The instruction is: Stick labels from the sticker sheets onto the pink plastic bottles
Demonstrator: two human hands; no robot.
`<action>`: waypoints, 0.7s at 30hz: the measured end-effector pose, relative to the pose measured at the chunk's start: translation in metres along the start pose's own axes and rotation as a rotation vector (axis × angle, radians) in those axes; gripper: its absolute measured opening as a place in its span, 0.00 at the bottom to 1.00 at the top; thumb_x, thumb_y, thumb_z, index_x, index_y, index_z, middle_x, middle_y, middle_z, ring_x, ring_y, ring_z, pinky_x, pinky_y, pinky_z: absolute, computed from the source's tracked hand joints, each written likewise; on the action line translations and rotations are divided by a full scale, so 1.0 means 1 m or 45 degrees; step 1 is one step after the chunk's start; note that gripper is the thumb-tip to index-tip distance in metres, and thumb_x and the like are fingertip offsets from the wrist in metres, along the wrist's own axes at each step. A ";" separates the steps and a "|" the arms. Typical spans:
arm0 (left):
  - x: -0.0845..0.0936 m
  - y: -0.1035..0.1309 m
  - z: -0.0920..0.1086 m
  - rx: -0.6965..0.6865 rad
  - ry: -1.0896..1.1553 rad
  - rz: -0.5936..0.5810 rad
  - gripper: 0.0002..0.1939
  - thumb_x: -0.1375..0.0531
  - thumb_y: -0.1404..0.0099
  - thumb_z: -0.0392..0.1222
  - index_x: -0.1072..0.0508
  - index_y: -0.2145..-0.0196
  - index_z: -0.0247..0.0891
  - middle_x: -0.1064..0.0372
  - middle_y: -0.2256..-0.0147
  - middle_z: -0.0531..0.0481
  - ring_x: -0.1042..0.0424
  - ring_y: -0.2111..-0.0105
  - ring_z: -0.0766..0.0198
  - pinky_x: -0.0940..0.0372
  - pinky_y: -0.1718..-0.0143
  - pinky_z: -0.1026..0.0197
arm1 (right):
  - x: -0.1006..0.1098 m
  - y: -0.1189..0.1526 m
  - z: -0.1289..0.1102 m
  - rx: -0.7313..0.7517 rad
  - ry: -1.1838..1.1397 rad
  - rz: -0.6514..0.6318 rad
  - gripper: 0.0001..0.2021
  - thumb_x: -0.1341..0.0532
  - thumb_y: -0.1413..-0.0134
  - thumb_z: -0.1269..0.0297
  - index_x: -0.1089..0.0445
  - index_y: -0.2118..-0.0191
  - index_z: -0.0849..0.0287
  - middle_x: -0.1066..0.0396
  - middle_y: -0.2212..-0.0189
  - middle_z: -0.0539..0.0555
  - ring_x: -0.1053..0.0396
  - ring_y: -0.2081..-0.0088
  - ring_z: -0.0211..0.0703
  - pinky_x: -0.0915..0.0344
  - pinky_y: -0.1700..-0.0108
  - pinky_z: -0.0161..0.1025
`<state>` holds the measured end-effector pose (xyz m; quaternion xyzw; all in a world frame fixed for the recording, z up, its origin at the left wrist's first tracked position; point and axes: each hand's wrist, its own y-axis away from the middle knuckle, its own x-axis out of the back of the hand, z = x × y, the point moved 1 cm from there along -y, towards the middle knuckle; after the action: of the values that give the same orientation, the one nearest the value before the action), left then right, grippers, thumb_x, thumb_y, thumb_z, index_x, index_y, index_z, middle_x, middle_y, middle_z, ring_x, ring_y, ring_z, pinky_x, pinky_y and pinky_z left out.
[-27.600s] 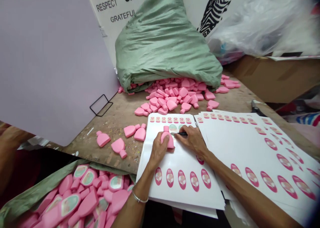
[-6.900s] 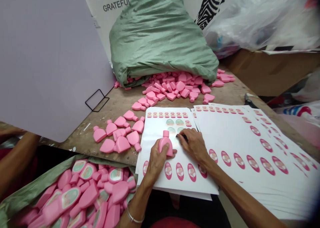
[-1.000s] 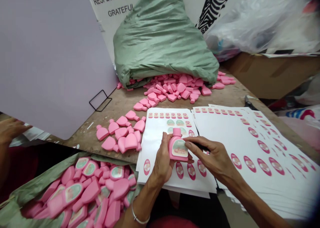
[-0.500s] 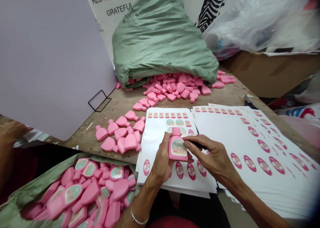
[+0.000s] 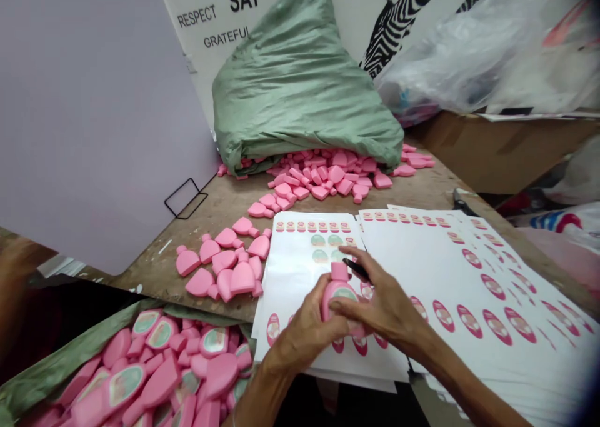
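Note:
My left hand (image 5: 302, 333) is wrapped round a small pink toy bottle (image 5: 334, 289), which stands upright with its cap at the top. A green and cream label sticker (image 5: 346, 294) shows on the bottle's front. My right hand (image 5: 391, 308) lays its thumb across that sticker, and its fingers hold a slim black tool (image 5: 356, 269) whose kind I cannot make out. Both hands are over a white sticker sheet (image 5: 293, 277) with rows of small labels, green arched ones and pink ovals.
Fanned sticker sheets (image 5: 398, 252) lie to the right. Plain pink bottles (image 5: 225, 261) are on the table at left, with more spilling from a green sack (image 5: 300, 95). Labelled bottles fill a second sack (image 5: 28, 383) at lower left. A black-handled tool (image 5: 462, 203) lies behind the sheets.
My right thumb has come down onto the bottle's sticker, and the black tool has swung up beside the cap. The bottle sits lower in view; the camera has tilted up a little.

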<state>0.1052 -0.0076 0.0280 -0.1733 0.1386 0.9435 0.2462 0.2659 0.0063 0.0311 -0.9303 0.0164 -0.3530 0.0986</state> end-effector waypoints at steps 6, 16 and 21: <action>0.044 0.021 0.009 0.012 -0.404 0.227 0.25 0.41 0.41 0.49 0.38 0.48 0.37 0.29 0.58 0.40 0.27 0.63 0.56 0.34 0.63 0.58 | -0.007 -0.056 0.046 -0.130 -0.002 -0.069 0.27 0.38 0.53 0.47 0.36 0.49 0.56 0.30 0.52 0.59 0.31 0.52 0.51 0.33 0.53 0.45; 0.162 0.011 0.022 -0.475 -2.093 1.508 0.30 0.48 0.38 0.50 0.42 0.43 0.26 0.48 0.41 0.27 0.48 0.41 0.36 0.53 0.44 0.33 | -0.050 -0.226 0.091 -0.113 0.553 0.116 0.15 0.42 0.46 0.60 0.32 0.54 0.61 0.27 0.59 0.62 0.31 0.55 0.55 0.39 0.58 0.42; 0.132 0.001 0.012 -0.757 -1.876 1.224 0.20 0.46 0.36 0.45 0.34 0.48 0.35 0.47 0.41 0.35 0.47 0.40 0.47 0.46 0.43 0.42 | -0.061 -0.254 0.090 -0.112 0.538 0.122 0.16 0.40 0.48 0.57 0.30 0.60 0.66 0.28 0.61 0.69 0.33 0.54 0.57 0.41 0.58 0.43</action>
<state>-0.0064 0.0508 -0.0131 0.4898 -0.2435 0.8129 -0.2000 0.2695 0.2767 -0.0245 -0.8372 0.0962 -0.5340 0.0689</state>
